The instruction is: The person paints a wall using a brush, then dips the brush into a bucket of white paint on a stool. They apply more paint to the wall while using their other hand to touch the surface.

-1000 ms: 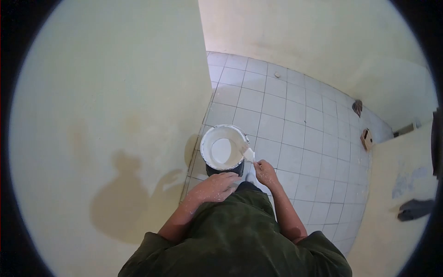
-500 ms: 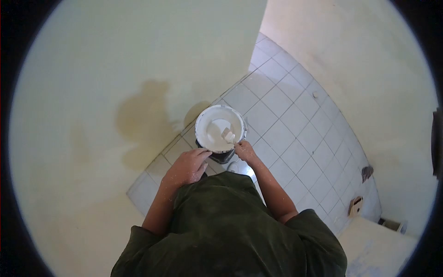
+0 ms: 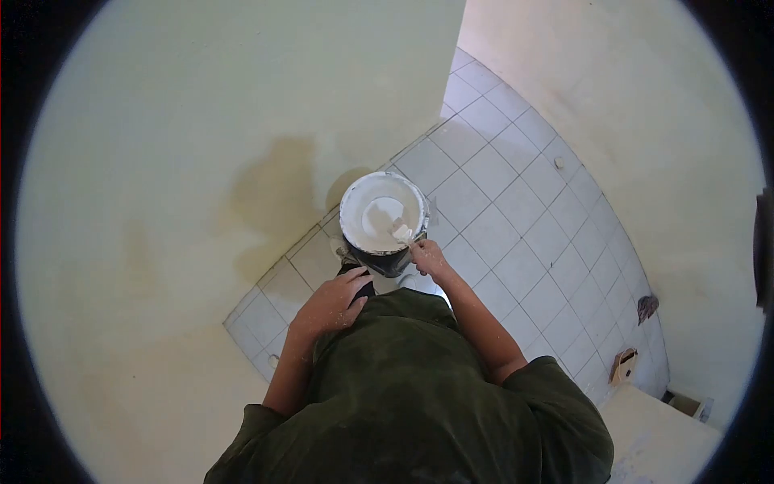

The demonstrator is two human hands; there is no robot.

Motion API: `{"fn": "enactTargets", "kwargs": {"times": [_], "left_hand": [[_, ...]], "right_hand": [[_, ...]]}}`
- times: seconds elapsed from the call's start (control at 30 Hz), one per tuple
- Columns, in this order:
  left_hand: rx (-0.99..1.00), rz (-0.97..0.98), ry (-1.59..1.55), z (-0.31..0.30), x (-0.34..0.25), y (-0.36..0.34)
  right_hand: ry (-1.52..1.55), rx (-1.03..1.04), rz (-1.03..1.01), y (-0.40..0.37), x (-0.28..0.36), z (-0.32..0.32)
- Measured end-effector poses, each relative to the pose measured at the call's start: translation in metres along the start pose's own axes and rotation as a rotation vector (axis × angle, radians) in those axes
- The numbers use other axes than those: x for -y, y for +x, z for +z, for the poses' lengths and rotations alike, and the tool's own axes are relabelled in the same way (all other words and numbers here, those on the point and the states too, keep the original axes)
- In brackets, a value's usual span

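A paint bucket with white, smeared walls and a dark outside stands on the floor beside the wall. Pale paint shows at its bottom. At its near right rim, my right hand is closed around the handle of a paintbrush, whose white-coated head is inside the bucket. My left hand is apart from the rim, fingers stretched out, over my dark-clothed leg and next to my green shirt. It holds nothing that I can see. White specks dot both forearms.
A pale wall rises right behind the bucket, its corner farther right. Light tiles cover the floor. Along the right wall lie a dark bundle, a tan object and an open box.
My left hand has come off the bucket rim and moved back toward my body. The brush head has shifted slightly nearer the bucket's right rim, still in my right hand.
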State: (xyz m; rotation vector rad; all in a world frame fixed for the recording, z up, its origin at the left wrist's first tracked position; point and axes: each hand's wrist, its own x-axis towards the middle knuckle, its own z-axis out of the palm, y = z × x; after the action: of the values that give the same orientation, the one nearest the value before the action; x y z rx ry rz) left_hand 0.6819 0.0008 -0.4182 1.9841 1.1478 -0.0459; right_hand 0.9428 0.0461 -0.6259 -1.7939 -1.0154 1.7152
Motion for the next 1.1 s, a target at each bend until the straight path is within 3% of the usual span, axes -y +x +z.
{"fn": "enactTargets", "kwargs": {"times": [0.37,0.57,0.83,1.03,1.1], "left_hand": [[-0.015,0.113,-0.074,0.02,0.033,-0.004],[-0.068,0.043,-0.061,0.037,0.081,-0.034],[-0.024,-0.018,-0.045,0.011,0.098,-0.05],[-0.022,0.194,-0.024,-0.005,0.145,-0.021],[0.013,0.234,-0.011,-0.027,0.153,-0.005]], "right_hand": [[0.016,-0.111,-0.013,-0.02,-0.022,0.0],[0.029,-0.108,-0.016,0.01,-0.024,0.015],[0.168,-0.109,0.004,0.022,0.006,0.044],[0.817,0.044,0.204,0.026,-0.021,0.043],[0.857,-0.029,0.21,0.03,-0.035,0.041]]}}
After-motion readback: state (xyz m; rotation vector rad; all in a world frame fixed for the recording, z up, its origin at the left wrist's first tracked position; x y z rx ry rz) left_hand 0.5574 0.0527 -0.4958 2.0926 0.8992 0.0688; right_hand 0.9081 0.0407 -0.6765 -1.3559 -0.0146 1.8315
